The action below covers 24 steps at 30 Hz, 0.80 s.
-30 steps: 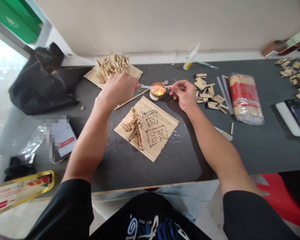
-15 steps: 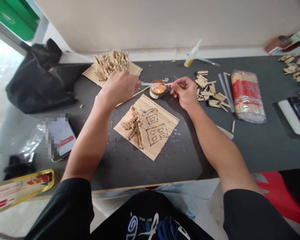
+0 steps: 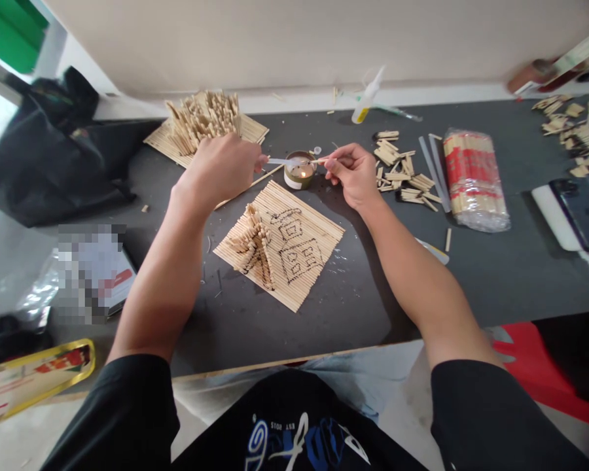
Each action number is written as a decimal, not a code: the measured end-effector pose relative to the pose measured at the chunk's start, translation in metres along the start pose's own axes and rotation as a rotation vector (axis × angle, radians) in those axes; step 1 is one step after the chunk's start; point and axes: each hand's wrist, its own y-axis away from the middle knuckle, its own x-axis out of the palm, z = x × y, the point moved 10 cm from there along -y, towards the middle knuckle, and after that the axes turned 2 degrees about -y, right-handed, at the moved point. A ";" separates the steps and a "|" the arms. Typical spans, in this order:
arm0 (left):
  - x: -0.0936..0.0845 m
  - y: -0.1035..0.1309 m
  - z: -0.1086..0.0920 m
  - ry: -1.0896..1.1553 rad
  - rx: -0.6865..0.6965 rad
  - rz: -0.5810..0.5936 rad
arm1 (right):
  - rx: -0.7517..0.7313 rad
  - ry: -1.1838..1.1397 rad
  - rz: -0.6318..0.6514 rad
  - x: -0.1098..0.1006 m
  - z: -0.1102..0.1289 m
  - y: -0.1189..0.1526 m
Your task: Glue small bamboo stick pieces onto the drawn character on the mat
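Note:
A lit candle (image 3: 299, 171) in a small tin burns between my two hands. My left hand (image 3: 230, 163) is closed on a translucent glue stick (image 3: 279, 161), whose tip is over the candle. From the other side, my right hand (image 3: 351, 171) pinches a short wooden stick (image 3: 319, 161), its end close to the glue stick's tip. Below them lies a square mat of wooden sticks (image 3: 314, 226) with dark outlined characters drawn on it. Short sticks (image 3: 255, 242) stand upright on its left part.
A second mat (image 3: 255, 129) bearing many upright sticks is behind my left hand. Cut stick pieces (image 3: 397, 167), two glue sticks (image 3: 434, 171) and a wrapped stick bundle (image 3: 476, 176) lie right. A glue bottle (image 3: 366, 104) stands behind; a phone (image 3: 103, 268) and black bag (image 3: 44, 150) are left.
The whole view has shifted a little, moving the table items left and slightly up in the picture. Both hands keep their holds over the candle.

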 end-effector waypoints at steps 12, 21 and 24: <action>0.000 0.001 -0.005 -0.015 0.033 -0.007 | -0.035 -0.020 -0.043 -0.004 -0.002 -0.001; -0.002 -0.001 -0.006 -0.087 0.064 -0.045 | -0.084 -0.006 -0.004 -0.001 0.000 -0.001; -0.003 -0.004 -0.007 -0.086 0.064 -0.096 | -0.068 0.002 -0.017 -0.002 -0.002 0.000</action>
